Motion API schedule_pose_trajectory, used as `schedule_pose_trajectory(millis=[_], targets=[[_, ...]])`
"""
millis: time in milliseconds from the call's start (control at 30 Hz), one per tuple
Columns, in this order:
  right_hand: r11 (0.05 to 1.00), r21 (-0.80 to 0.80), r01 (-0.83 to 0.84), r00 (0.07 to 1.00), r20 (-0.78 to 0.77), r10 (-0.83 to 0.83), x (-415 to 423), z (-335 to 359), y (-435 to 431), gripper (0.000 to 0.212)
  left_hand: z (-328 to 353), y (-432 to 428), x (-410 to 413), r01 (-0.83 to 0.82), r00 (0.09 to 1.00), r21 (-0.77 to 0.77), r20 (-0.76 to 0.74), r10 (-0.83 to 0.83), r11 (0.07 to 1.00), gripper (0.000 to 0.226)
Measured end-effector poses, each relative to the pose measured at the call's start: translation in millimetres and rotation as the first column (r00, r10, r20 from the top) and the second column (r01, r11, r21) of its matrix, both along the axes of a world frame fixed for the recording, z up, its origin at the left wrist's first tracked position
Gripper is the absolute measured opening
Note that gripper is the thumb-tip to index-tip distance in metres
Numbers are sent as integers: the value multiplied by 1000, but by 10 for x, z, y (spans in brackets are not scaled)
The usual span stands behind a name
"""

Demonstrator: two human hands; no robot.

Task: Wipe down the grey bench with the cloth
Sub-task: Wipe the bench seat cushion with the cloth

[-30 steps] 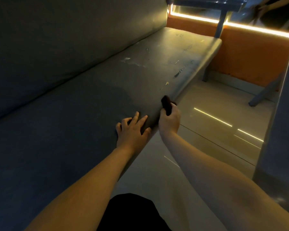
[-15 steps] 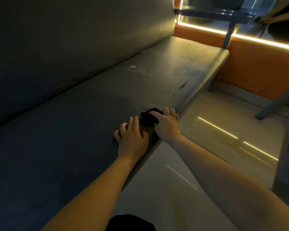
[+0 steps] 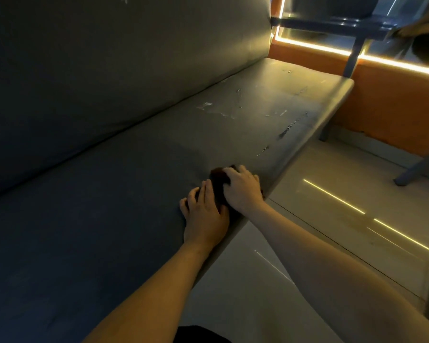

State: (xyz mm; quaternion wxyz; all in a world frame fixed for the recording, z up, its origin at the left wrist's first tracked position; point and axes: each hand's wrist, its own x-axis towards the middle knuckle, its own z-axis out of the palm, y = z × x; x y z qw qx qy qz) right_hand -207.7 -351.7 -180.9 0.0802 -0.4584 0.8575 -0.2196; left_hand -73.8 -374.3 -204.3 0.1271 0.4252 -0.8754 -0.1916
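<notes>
Cloth (image 3: 217, 180): dark, bunched, centre of frame on bench (image 3: 134, 194) seat near front edge | right hand (image 3: 243, 191): fingers curled over cloth, gripping | left hand (image 3: 206, 216): fingers straight, flat on seat beside | risk: cloth dragged off edge to floor (image 3: 332, 231) by outward stroke

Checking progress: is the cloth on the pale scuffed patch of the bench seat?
No, the cloth sits under the right hand at the bench front edge, short of the scuffed patch.
</notes>
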Motion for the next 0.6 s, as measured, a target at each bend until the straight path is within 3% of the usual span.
schedule_pose_trajectory(millis=[133, 233, 400, 600], targets=[[992, 10, -125, 991, -46, 126, -4, -30, 94, 44, 9, -25, 14, 10, 1000, -24, -14, -10, 1000, 62], [1000, 14, -16, 989, -144, 17, -169, -58, 200, 48, 46, -42, 41, 75, 996, 13, 52, -75, 997, 66], [969, 28, 247, 966, -91, -243, -397, -45, 452, 54, 35, -17, 59, 113, 990, 24, 81, -115, 993, 66], [975, 16, 220, 975, 4, -221, 19, -30, 389, 48, 38, -20, 29, 109, 991, 64, 71, -114, 992, 69]])
